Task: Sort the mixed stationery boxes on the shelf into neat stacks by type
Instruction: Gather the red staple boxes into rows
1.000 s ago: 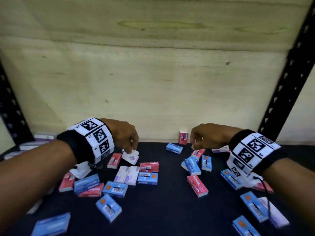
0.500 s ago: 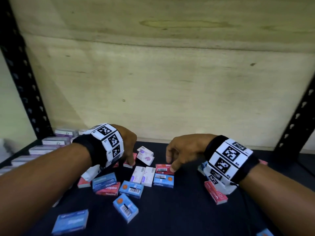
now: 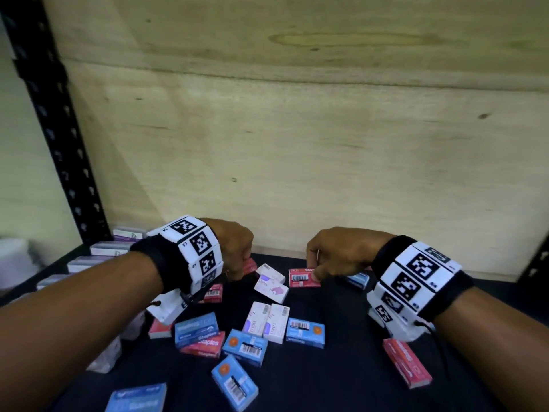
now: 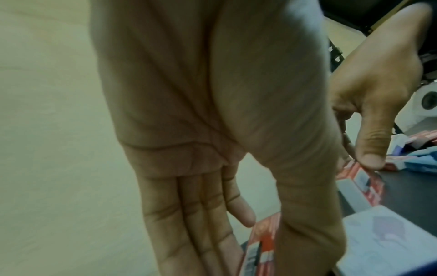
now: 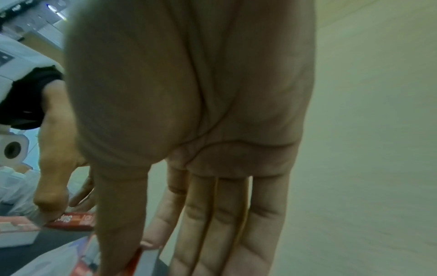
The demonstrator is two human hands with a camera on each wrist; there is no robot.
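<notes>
Small red, blue and white-purple staple boxes lie scattered on the black shelf (image 3: pixel 341 376). My left hand (image 3: pixel 241 270) reaches down at the back of the pile and pinches a red box (image 3: pixel 249 265) between thumb and fingers; the left wrist view shows that red box (image 4: pixel 262 246) beside the thumb. My right hand (image 3: pixel 312 268) pinches another red box (image 3: pixel 301 278) by its right end, thumb in front and fingers behind. The right wrist view has this box (image 5: pixel 133 261) at the thumb and index tips. Between the two hands lies a white-purple box (image 3: pixel 271 288).
A row of white-purple boxes (image 3: pixel 110 248) stands stacked at the far left by the black shelf post (image 3: pixel 59 129). Blue boxes (image 3: pixel 304 331) and a white pair (image 3: pixel 266 321) lie nearer me, a red box (image 3: pixel 407 367) at the right. A plywood back panel (image 3: pixel 297 159) closes the rear.
My left hand let go of the white-purple box, which now lies on the shelf, and took a red one. My right hand moved left onto the other red box. The view swung left.
</notes>
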